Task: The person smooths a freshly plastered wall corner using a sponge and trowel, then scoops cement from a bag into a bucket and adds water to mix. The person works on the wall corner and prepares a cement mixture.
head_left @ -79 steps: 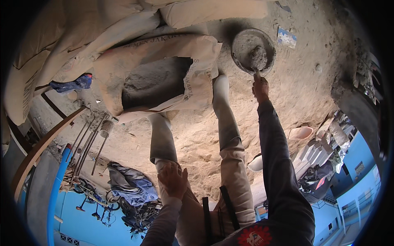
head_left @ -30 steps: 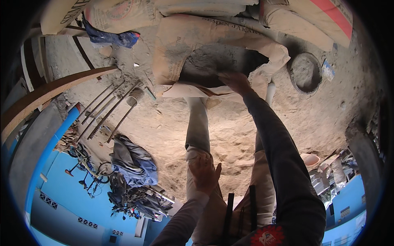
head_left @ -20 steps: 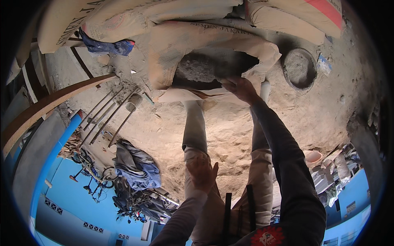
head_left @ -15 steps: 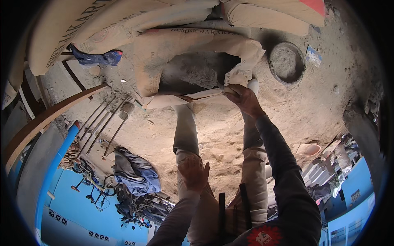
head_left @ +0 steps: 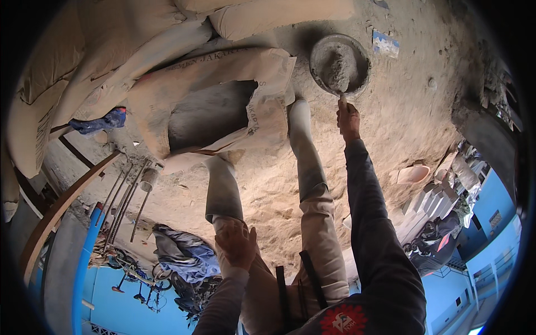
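Note:
My right hand (head_left: pixel 348 120) is closed around the handle of a trowel (head_left: pixel 343 99), held over a round dark bucket (head_left: pixel 364 70). Grey powder lies heaped where the blade is, so the blade itself hardly shows. More grey powder is inside the bucket. To the left, a brown paper cement sack (head_left: pixel 273 75) lies on its side with a large torn opening, and grey powder (head_left: pixel 206 117) shows within. My left hand (head_left: pixel 237 243) rests on my left knee, fingers loosely apart, holding nothing.
Full paper sacks (head_left: pixel 167 50) are piled behind the torn one. A dark blue cloth (head_left: pixel 100 121), a curved wooden strip (head_left: pixel 67 204) and metal rods (head_left: pixel 125 198) lie at left. A blue-and-white packet (head_left: pixel 386 44) is beyond the bucket; an orange-pink dish (head_left: pixel 413 175) sits at right.
My right hand has carried the trowel from the sack's opening rightward to the bucket, powder now heaped on it. The view has swung right. My left hand stays on the knee.

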`<state>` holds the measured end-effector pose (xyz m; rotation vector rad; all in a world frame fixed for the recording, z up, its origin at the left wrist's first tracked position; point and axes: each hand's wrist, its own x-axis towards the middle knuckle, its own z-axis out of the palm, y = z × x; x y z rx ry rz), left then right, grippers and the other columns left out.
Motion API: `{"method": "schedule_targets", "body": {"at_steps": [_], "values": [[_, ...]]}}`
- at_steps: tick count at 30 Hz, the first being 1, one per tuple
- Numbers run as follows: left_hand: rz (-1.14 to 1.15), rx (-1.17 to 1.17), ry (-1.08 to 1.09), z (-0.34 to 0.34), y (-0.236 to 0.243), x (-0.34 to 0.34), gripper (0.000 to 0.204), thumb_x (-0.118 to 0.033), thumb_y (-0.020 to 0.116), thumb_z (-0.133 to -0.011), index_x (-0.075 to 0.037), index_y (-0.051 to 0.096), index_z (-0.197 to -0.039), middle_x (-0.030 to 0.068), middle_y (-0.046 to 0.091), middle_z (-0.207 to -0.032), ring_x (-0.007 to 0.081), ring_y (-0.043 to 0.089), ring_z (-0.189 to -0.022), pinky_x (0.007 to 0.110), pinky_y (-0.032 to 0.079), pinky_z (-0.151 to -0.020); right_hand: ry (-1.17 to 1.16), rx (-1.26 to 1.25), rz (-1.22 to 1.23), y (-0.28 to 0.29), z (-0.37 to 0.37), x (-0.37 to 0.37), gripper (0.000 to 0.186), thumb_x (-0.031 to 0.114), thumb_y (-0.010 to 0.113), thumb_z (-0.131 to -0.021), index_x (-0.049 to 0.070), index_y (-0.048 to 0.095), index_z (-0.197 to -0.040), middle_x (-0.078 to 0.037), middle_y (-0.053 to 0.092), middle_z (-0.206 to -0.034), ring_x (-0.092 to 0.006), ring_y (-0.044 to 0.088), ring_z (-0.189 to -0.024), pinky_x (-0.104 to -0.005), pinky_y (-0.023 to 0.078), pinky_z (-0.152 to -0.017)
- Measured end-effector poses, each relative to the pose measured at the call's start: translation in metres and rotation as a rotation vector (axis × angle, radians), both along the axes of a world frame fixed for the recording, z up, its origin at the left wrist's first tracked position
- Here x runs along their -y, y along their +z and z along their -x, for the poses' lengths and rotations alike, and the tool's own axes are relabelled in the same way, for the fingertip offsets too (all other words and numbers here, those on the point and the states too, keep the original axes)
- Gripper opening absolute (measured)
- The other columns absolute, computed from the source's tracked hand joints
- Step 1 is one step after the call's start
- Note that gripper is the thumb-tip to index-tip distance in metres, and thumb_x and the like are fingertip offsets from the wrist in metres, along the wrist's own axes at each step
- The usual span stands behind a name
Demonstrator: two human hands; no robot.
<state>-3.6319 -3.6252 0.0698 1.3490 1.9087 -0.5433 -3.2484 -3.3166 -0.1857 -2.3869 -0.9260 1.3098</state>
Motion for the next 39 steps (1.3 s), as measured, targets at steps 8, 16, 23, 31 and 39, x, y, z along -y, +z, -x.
{"method": "schedule_targets", "body": {"at_steps": [8,16,23,31,39], "values": [[0.004,-0.043,-0.040,-0.005,0.003,0.002,0.052,-0.048,0.074,-0.094,-0.011,0.070,-0.130,0.0122,0.063,-0.142,0.0339,0.052,-0.138,0.061,0.033,-0.115,-0.083,0.015,0.097,-0.019,0.010,-0.019,0.060,0.060,0.055,-0.108,0.003,0.066,-0.094,-0.010,0.067,-0.074,-0.0224,0.062,-0.055,-0.0418,0.049,-0.050],[-0.010,-0.021,-0.034,-0.007,0.001,0.000,0.054,-0.049,0.073,-0.094,-0.009,0.070,-0.131,0.0123,0.063,-0.143,0.0335,0.050,-0.139,0.059,0.034,-0.115,0.536,0.415,-0.058,-0.010,-0.025,-0.034,0.044,0.051,0.050,-0.110,0.020,0.067,-0.135,-0.021,0.071,-0.126,-0.0485,0.067,-0.115,-0.0579,0.054,-0.097],[-0.012,0.000,0.041,-0.008,0.000,0.004,0.054,-0.052,0.074,-0.093,-0.009,0.073,-0.127,0.0106,0.060,-0.144,0.0319,0.050,-0.140,0.063,0.030,-0.119,0.719,0.674,-0.071,0.014,-0.040,-0.035,0.043,0.035,0.058,-0.107,0.025,0.057,-0.149,-0.006,0.064,-0.141,-0.0386,0.063,-0.122,-0.0525,0.053,-0.101],[-0.027,-0.005,0.065,-0.002,0.002,0.007,0.059,-0.051,0.073,-0.094,-0.008,0.069,-0.135,0.0122,0.062,-0.141,0.0333,0.052,-0.137,0.061,0.033,-0.114,0.574,0.398,-0.344,0.113,0.089,0.036,0.041,0.032,0.061,-0.109,0.011,0.058,-0.145,-0.019,0.069,-0.122,-0.0426,0.065,-0.111,-0.0528,0.054,-0.091],[-0.038,0.003,0.122,0.006,0.002,0.014,0.062,-0.053,0.074,-0.094,-0.007,0.068,-0.136,0.0116,0.062,-0.140,0.0328,0.052,-0.137,0.061,0.033,-0.114,0.861,0.274,-0.252,0.056,0.251,0.033,0.036,0.030,0.069,-0.104,0.019,0.066,-0.138,-0.018,0.070,-0.111,-0.0441,0.072,-0.102,-0.0553,0.059,-0.081]]}}
